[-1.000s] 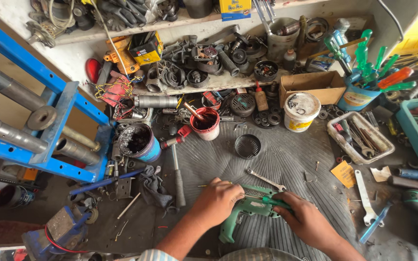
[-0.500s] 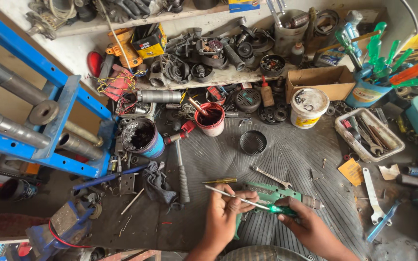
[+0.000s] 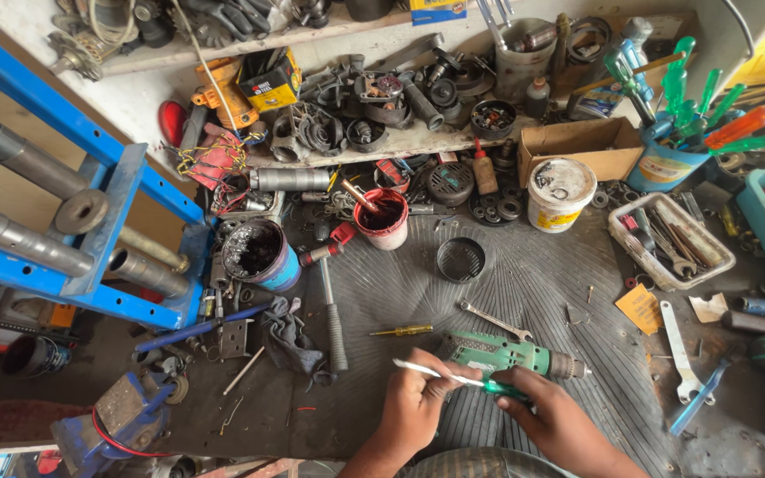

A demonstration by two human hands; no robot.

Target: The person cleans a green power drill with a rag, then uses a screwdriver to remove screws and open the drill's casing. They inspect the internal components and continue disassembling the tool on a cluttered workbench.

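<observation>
Near the bottom centre, my left hand [image 3: 418, 403] pinches a thin white rod-like tool [image 3: 431, 372] that points up and to the left. My right hand [image 3: 552, 418] rests on the handle end of a green power drill [image 3: 506, 356] lying on the ribbed grey mat [image 3: 506, 274]. The drill's chuck points right. The white tool's near end meets a green part between my two hands. A small yellow-handled screwdriver [image 3: 403, 331] and a steel spanner [image 3: 491, 319] lie just beyond the drill.
A hammer [image 3: 333, 305], a black rag [image 3: 288, 338], a grease tub [image 3: 258, 252], a red cup [image 3: 382, 217], a round black grille [image 3: 460, 259], a white bucket [image 3: 560, 190] and a tray of tools [image 3: 670, 239] crowd the bench. A blue press frame [image 3: 90, 204] stands at the left.
My left hand left the drill body and now holds the thin white tool, drawn back toward me. The drill has turned to lie flatter, chuck to the right. The camera view shifted slightly.
</observation>
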